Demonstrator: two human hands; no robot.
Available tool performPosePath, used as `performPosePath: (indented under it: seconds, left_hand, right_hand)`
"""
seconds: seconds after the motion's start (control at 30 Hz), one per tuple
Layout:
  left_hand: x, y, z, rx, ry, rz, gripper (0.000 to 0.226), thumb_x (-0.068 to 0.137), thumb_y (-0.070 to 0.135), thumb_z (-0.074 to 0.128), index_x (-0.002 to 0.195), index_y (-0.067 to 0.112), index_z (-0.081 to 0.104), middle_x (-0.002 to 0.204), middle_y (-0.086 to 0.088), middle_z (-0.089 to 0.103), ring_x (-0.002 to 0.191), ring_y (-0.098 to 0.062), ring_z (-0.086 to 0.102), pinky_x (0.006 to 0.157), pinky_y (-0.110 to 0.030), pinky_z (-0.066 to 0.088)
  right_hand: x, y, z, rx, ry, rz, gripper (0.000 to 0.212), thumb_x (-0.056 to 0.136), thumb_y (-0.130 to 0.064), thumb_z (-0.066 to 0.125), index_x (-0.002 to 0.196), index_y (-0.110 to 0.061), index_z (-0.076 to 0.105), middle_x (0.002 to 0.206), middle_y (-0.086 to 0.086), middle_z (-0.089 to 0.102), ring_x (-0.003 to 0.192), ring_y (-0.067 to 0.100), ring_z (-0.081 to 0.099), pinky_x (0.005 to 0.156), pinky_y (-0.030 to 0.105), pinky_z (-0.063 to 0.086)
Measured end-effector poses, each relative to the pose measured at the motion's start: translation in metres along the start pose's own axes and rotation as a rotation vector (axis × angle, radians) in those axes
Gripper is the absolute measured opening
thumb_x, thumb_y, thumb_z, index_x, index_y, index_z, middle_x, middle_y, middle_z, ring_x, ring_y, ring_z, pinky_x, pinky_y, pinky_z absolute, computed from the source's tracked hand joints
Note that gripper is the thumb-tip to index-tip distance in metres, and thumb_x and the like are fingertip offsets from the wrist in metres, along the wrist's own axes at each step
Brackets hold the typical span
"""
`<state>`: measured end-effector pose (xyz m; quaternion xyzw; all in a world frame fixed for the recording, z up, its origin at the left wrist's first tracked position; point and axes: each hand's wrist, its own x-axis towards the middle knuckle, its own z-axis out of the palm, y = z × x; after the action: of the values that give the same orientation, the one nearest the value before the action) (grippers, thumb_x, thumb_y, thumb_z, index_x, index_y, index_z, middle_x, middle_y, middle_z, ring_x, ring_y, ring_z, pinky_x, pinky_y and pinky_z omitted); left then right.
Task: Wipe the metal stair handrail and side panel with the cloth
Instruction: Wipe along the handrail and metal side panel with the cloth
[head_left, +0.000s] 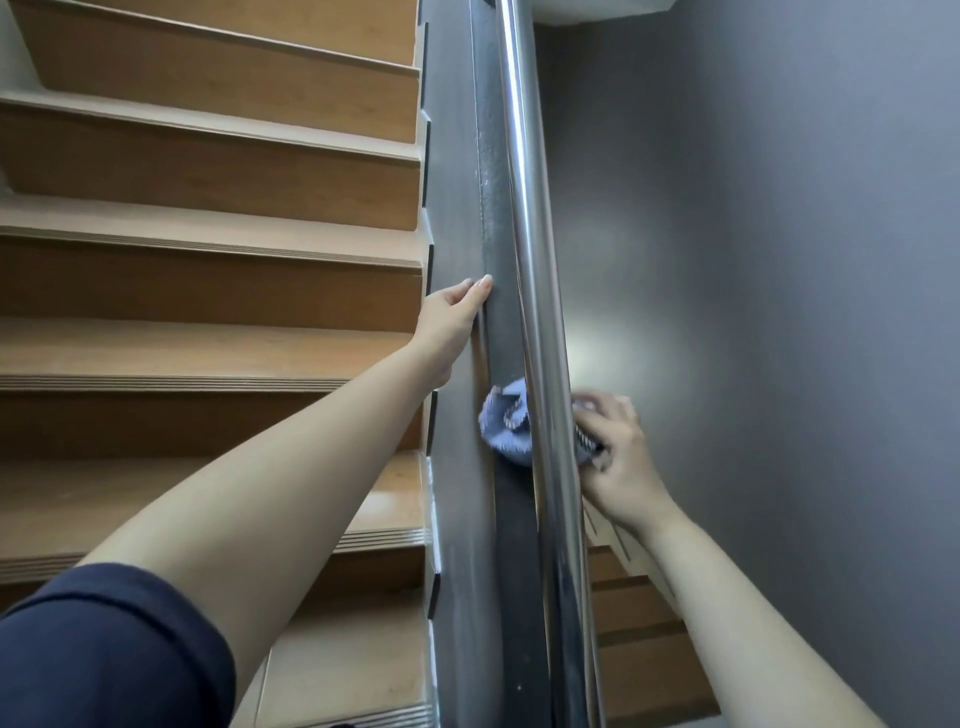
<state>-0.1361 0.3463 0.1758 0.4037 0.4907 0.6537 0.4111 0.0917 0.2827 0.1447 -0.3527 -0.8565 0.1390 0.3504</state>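
The right hand (618, 457), blurred, grips a blue cloth (506, 423) bunched under the handrail (540, 312), which hides the cloth's middle. Farther up, the left hand (452, 317) rests on the side panel (457, 182), its fingers hidden beyond the edge.
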Motion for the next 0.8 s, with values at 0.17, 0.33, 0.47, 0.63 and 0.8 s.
performPosePath:
  seconds: [0.17, 0.33, 0.47, 0.63, 0.8]
  left_hand:
    - [-0.015, -0.007, -0.002, 0.025, -0.003, -0.023, 0.065, 0.085, 0.042, 0.065, 0.136, 0.003, 0.054, 0.147, -0.017, 0.049, 0.141, -0.030, 0.039, 0.119, -0.047, 0.028]
    - [-0.032, -0.016, -0.003, 0.022, -0.013, -0.047, 0.078, 0.076, 0.047, 0.066, 0.138, 0.003, 0.052, 0.147, -0.014, 0.049, 0.140, -0.027, 0.042, 0.119, -0.044, 0.030]
    - [-0.047, -0.026, -0.001, 0.024, 0.012, -0.039, 0.072, 0.079, 0.046, 0.065, 0.138, 0.004, 0.053, 0.149, -0.006, 0.048, 0.139, -0.016, 0.044, 0.119, -0.037, 0.031]
    - [-0.072, -0.042, 0.002, 0.037, 0.038, -0.053, 0.061, 0.088, 0.042, 0.063, 0.137, 0.007, 0.054, 0.151, -0.003, 0.046, 0.141, -0.017, 0.041, 0.119, -0.042, 0.030]
    - [-0.103, -0.058, 0.004, 0.042, 0.049, -0.085, 0.062, 0.090, 0.042, 0.061, 0.140, 0.009, 0.050, 0.151, -0.001, 0.047, 0.140, -0.013, 0.041, 0.120, -0.038, 0.030]
  right_hand:
    - [0.033, -0.009, 0.003, 0.018, 0.099, 0.030, 0.030, 0.081, -0.019, 0.057, 0.105, -0.008, 0.072, 0.110, 0.007, 0.060, 0.099, 0.028, 0.043, 0.083, -0.001, 0.026]
    - [0.009, 0.000, 0.013, 0.004, 0.104, 0.045, 0.036, 0.078, 0.009, 0.067, 0.108, -0.011, 0.070, 0.112, 0.004, 0.059, 0.101, 0.027, 0.042, 0.085, 0.000, 0.028]
    - [-0.032, 0.003, 0.019, 0.048, 0.060, 0.048, 0.036, 0.080, 0.001, 0.071, 0.111, -0.016, 0.069, 0.113, -0.005, 0.055, 0.102, 0.023, 0.041, 0.088, 0.003, 0.030]
    - [-0.087, 0.005, 0.026, 0.074, 0.011, 0.058, 0.038, 0.080, -0.001, 0.070, 0.112, -0.021, 0.068, 0.116, -0.007, 0.055, 0.104, 0.023, 0.041, 0.091, 0.012, 0.033]
    - [-0.137, 0.002, 0.032, 0.091, -0.017, 0.100, 0.047, 0.078, 0.005, 0.069, 0.114, -0.025, 0.067, 0.117, -0.013, 0.053, 0.107, 0.015, 0.039, 0.094, 0.007, 0.031]
